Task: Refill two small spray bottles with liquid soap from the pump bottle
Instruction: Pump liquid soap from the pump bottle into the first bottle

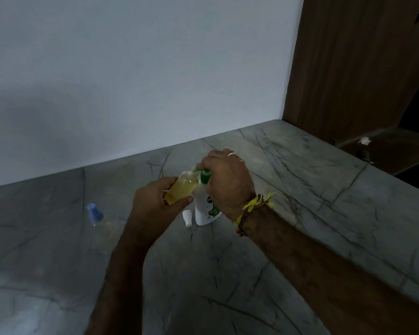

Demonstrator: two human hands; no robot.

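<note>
My left hand (155, 204) grips a small clear spray bottle (182, 187), tilted and mostly full of yellow soap, with its open neck at the green nozzle of the pump bottle. The white pump bottle (205, 209) stands upright on the marble counter. Over its green pump head lies my right hand (226, 181), fingers closed around it. A white spray cap (187, 217) lies on the counter just left of the pump bottle's base. A second small clear bottle with a blue cap (95, 213) stands far to the left.
The grey veined marble counter (300, 189) meets a white wall (131, 81) behind. A brown wooden panel (353, 64) rises at the right, with a dark wooden shelf below it.
</note>
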